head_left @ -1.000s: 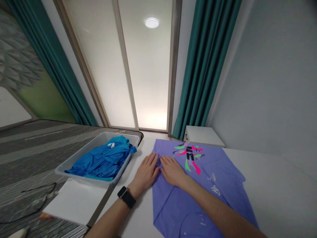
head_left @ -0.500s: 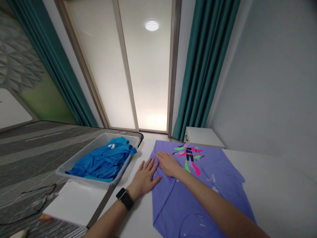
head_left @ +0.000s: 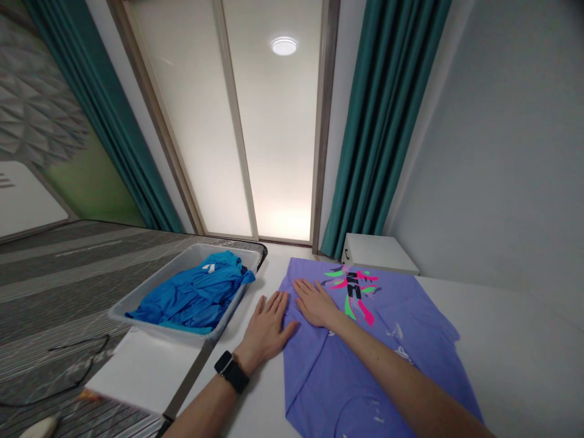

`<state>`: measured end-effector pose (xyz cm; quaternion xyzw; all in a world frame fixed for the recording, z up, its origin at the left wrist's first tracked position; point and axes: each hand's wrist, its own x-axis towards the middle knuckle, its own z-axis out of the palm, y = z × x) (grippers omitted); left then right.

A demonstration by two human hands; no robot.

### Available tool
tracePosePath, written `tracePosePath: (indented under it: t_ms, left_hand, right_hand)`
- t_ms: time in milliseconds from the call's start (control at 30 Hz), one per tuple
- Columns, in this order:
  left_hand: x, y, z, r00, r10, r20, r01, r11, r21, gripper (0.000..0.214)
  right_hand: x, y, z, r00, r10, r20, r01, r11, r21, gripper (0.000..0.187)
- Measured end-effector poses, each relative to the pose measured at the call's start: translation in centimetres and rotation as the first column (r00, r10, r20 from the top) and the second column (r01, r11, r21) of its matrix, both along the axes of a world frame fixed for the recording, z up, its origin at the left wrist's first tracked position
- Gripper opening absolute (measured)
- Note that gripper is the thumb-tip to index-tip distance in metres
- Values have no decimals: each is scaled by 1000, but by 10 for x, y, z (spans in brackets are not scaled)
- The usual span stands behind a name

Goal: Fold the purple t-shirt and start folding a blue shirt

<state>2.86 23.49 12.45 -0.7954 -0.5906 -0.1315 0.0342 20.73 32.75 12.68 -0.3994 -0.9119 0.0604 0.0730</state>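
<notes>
A purple T-shirt point(head_left: 392, 347) with a pink, green and black print lies spread flat on the white table point(head_left: 524, 353). My left hand point(head_left: 266, 328), with a black watch on its wrist, lies flat and open at the shirt's left edge, fingers partly on the table. My right hand point(head_left: 312, 301) rests flat and open on the shirt near its upper left corner, just left of the print. Neither hand holds anything.
A grey tray point(head_left: 137, 298) holding a crumpled blue garment point(head_left: 196, 295) stands left of the shirt. A bed with a striped grey cover point(head_left: 55, 286) is further left, with glasses point(head_left: 68, 371) on it. A small white cabinet point(head_left: 378, 252) stands behind the table by teal curtains.
My right hand slid up the shirt toward its far left corner. My left hand moved outward to the shirt's left edge, partly onto the table.
</notes>
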Motion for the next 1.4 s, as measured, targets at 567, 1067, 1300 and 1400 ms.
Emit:
tracePosePath:
  t_ms: [567,1067,1300,1400]
  left_hand:
    - [-43,27,-19,857,166,487,-258,958,128,60]
    - [-40,25,-12,925,118,361,-181,973,145,40]
    - [-38,29,-9,891,72,449,-146,980,132,44]
    - [-39,33,-8,859,55,509,-129,985,112,43]
  right_hand:
    - [-58,13,9,989,-131,-61,132,991,-1,61]
    - [-52,5,10,981,-159,-111,158,987,-12,60]
    - [-17,-46,16,994,45,-99,-45,999,8,61]
    - [-9,-65,13,989,113,-93,-115,993,-25,65]
